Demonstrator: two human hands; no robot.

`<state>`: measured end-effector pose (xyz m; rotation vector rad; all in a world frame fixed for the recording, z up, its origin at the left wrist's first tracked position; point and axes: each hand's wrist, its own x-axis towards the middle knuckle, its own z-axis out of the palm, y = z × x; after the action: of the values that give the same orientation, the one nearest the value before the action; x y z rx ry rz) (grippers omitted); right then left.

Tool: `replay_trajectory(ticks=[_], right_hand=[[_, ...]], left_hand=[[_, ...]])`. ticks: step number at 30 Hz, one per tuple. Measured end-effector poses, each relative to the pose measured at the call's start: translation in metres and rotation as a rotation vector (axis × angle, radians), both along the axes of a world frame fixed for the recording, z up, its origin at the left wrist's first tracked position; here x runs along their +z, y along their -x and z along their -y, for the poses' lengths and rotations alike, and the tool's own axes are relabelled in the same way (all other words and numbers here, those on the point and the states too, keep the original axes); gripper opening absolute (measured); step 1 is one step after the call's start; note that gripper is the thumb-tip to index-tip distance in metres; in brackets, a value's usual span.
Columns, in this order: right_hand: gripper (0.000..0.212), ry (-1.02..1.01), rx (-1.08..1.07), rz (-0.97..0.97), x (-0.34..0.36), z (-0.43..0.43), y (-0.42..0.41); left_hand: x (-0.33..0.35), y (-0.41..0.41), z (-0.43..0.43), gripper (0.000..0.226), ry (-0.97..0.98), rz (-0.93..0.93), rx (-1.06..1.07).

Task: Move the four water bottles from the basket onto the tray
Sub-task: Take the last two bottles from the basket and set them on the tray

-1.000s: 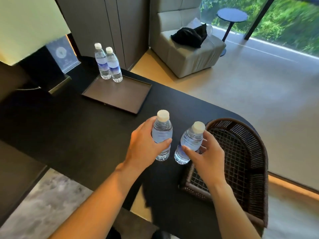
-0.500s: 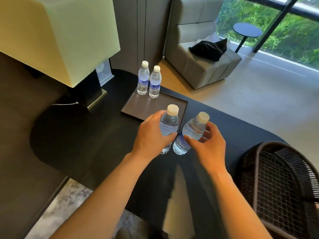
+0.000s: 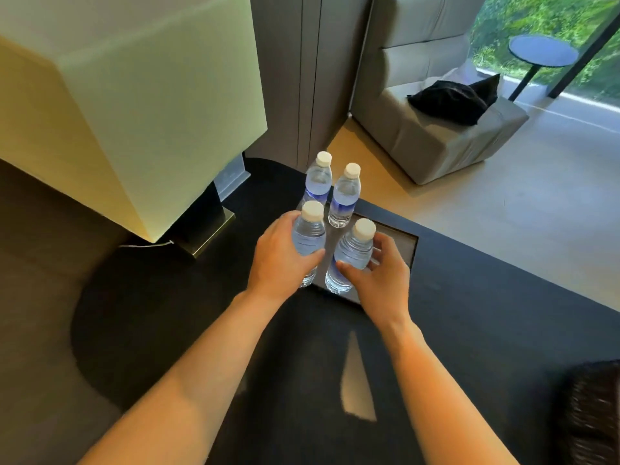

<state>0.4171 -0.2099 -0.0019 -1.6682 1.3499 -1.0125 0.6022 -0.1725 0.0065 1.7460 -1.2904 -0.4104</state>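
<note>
My left hand (image 3: 280, 260) grips a clear water bottle (image 3: 309, 234) with a white cap. My right hand (image 3: 380, 275) grips a second water bottle (image 3: 353, 253), tilted slightly. Both held bottles are over the near part of the dark brown tray (image 3: 404, 245) on the black table (image 3: 161, 317); whether their bases touch it I cannot tell. Two more bottles stand upright at the tray's far end, one on the left (image 3: 318, 179) and one on the right (image 3: 345, 196). The woven basket (image 3: 590, 414) shows only at the bottom right corner.
A lamp with a large cream shade (image 3: 127, 102) and dark base (image 3: 208, 229) stands on the table left of the tray. Beyond the table are a grey armchair (image 3: 432, 135) with a black cushion (image 3: 453, 99) and a small round side table (image 3: 541, 55).
Both hands carried their bottles away from the basket, across the table and over the tray, close behind the two standing bottles. The basket has slid to the frame's bottom right.
</note>
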Motion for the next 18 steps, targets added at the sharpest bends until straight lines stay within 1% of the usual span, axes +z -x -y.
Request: replay_trajectory(ticks=[7,14,18], right_hand=[[0.069,-0.016,-0.051,-0.037,-0.038,0.054,-0.035],[0.068,-0.027,-0.138,-0.073,-0.057,0.081,-0.056],[0.068,-0.02,-0.15,-0.092,-0.058,0.089,-0.065]], left_hand=[[-0.035,-0.029,0.057,0.07,-0.042,0.002,0.035],[-0.065,-0.048,0.091,0.068,-0.076,-0.019,-0.03],[-0.074,-0.06,0.098,0.069,-0.053,-0.006,-0.084]])
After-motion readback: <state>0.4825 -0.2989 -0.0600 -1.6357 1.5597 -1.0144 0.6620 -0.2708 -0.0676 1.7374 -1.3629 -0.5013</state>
